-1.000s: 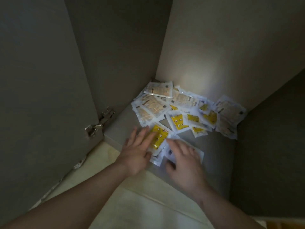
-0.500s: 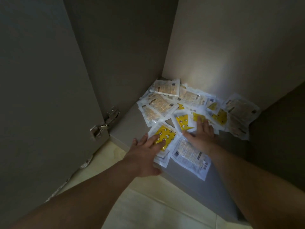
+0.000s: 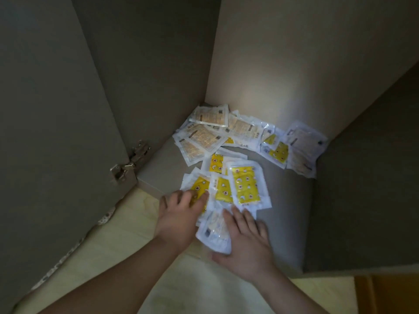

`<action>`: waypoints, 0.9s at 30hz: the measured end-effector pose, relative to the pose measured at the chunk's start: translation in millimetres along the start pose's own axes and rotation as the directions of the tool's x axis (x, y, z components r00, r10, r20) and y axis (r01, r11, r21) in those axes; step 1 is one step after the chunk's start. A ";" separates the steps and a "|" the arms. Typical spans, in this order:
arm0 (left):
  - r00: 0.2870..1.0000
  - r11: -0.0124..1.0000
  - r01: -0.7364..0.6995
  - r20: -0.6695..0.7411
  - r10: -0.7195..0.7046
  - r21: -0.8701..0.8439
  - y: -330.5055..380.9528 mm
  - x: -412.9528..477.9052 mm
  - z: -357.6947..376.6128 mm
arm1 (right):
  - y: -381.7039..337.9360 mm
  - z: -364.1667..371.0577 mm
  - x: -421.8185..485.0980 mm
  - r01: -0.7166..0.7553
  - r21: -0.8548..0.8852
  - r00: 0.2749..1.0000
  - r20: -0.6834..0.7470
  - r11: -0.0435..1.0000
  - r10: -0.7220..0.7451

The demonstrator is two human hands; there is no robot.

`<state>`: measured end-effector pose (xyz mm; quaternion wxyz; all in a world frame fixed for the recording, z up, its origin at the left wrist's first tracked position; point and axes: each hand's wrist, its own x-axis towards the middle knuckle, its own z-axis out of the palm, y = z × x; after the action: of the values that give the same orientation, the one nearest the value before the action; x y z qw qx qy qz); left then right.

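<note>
Door (image 3: 56, 132) stands open far left, hinge (image 3: 129, 163) at its inner edge; no change there. Next over, left hand (image 3: 180, 217) sits at the front of the shelf (image 3: 288, 211), fingers close together & laid flat, tips pressing a yellow packet (image 3: 199, 188). It was doing the same half a sec ago, so it's the anchor.

The change is in the middle. Several yellow ones now lie side by side right at the front, incl. a big packet (image 3: 246, 184) that was deeper in w/ the back pile (image 3: 204, 137). A bare strip of shelf has opened between this front bunch & the pile in the corner.

Right hand (image 3: 246, 242) did that, I'd say. Half a sec ago it was stretched in over the middle of the heap; now it's drawn back to the shelf lip, fingers flat & a bit spread on a white packet (image 3: 214, 232). Thumb lies by that packet's near edge; can't tell if it's hooked under. White packet overhangs the lip, above the floor (image 3: 127, 234).

Far right, a few packets (image 3: 301, 147) lie untouched by the side wall.

Meaning: the raking forward works, approx. a third of the lot is at the front. Back pile & the right-side stragglers prob. need more sweeps.
</note>
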<state>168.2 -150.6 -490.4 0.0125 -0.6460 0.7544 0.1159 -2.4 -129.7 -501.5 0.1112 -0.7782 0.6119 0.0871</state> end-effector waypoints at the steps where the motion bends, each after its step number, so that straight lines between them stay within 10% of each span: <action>1: 1.000 1.000 -0.003 -0.028 0.002 -0.018 -0.1 -1.2 0.9 | -2.1 -0.2 -4.0 0.025 -0.019 0.999 -0.032 1.000 -0.025; 6: 0.993 0.997 -0.031 -0.112 0.023 -0.071 4.5 -1.9 -5.6 | 4.7 -10.8 17.7 -0.005 -0.053 0.973 -0.229 0.999 -0.007; 13: 0.994 0.996 -0.085 0.070 0.087 -0.029 4.9 7.1 -4.9 | 8.2 -18.3 47.6 -0.048 0.084 0.996 0.082 0.995 0.041; 27: 0.913 0.956 -0.288 -0.284 0.292 0.056 -2.3 5.7 19.7 | 11.8 23.4 26.3 0.159 0.100 0.888 -0.450 0.982 -0.098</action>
<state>167.0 -152.7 -510.8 -0.1111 -0.5368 0.8362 0.0159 -7.7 -150.4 -532.0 0.0269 -0.8072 0.5725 -0.1412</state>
